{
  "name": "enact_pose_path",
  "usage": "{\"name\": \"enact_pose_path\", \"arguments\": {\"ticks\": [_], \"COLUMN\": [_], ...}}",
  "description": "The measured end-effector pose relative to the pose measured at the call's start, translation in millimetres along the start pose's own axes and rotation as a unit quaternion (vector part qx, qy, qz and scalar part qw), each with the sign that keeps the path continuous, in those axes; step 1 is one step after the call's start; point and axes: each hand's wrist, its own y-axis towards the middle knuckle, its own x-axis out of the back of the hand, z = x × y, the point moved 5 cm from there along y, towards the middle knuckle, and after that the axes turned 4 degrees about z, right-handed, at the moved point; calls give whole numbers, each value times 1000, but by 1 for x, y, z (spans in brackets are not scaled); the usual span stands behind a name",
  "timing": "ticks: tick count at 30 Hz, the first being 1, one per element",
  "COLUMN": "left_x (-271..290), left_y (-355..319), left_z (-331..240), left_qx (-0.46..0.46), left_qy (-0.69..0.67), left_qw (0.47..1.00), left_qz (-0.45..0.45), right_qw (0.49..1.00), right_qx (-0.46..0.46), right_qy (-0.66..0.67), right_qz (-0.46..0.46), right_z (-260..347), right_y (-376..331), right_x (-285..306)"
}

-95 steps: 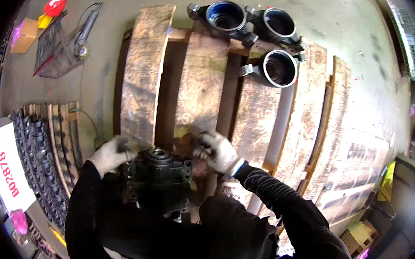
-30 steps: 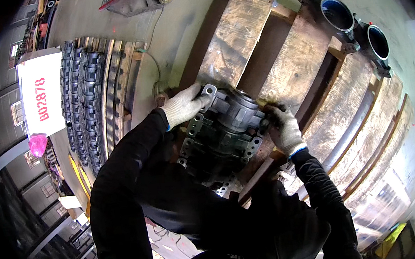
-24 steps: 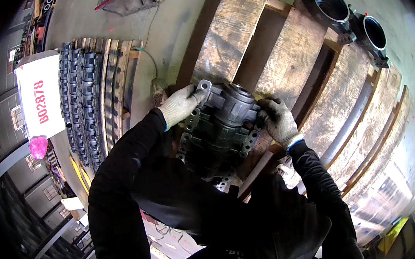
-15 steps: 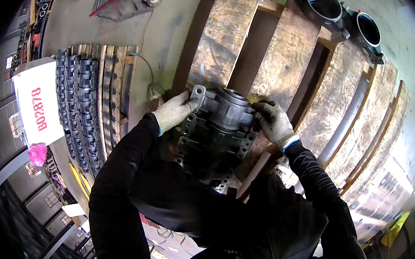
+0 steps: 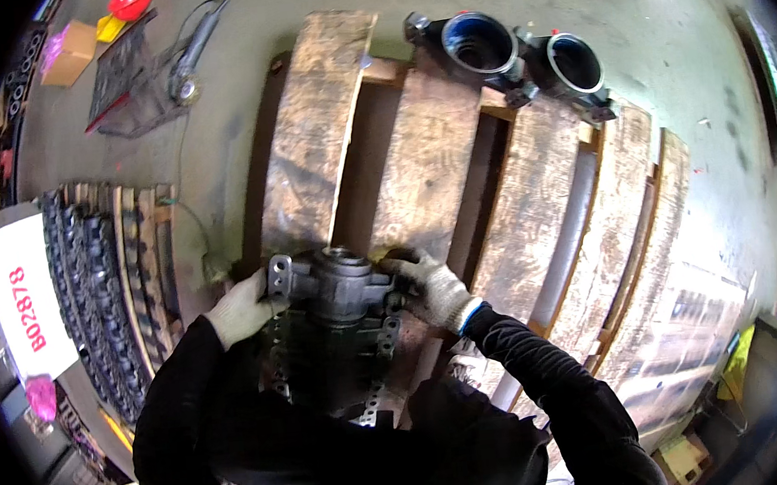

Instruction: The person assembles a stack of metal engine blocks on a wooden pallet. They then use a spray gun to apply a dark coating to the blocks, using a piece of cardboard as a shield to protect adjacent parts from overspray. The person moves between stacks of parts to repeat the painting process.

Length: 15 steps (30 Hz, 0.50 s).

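A grey metal casting (image 5: pixel 337 288) with a round middle and a drilled lug on each side lies in front of my body, at the near left of the wooden pallet (image 5: pixel 436 146). Gloved in off-white knit, my left hand (image 5: pixel 239 311) closes round the left lug. My right hand (image 5: pixel 439 289), in a glove with darkened fingertips, grips the casting's right end; the lug there is mostly hidden. Below it, more dark castings (image 5: pixel 386 337) with drilled lugs run back toward me, partly in shadow and covered by my sleeves.
Two dark ring-shaped housings (image 5: pixel 479 42) stand on the pallet's far end. An angle grinder (image 5: pixel 192 61) with a cord lies on the floor at far left, near a cardboard box (image 5: pixel 69 53) and a red helmet (image 5: pixel 129 1). Stacked black parts (image 5: pixel 87 287) stand left, beside a white sign (image 5: pixel 29 302).
The whole view has swung, so the pallet, casting and hands sit further left, and the casting and hands lower. Both hands keep their hold on the casting.
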Motion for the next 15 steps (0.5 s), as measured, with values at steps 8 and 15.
{"name": "enact_pose_path", "arguments": {"ticks": [8,15], "left_x": [67,62], "left_y": [33,137], "left_z": [-36,-117], "left_qx": [38,-119], "left_qy": [135,-48], "left_qw": [989,981], "left_qz": [-48,-144], "right_qw": [900,891], "right_qx": [-60,-100], "right_qy": [-47,-154], "right_qz": [-428,-415], "right_z": [6,6], "right_y": [7,51], "right_x": [165,276]}}
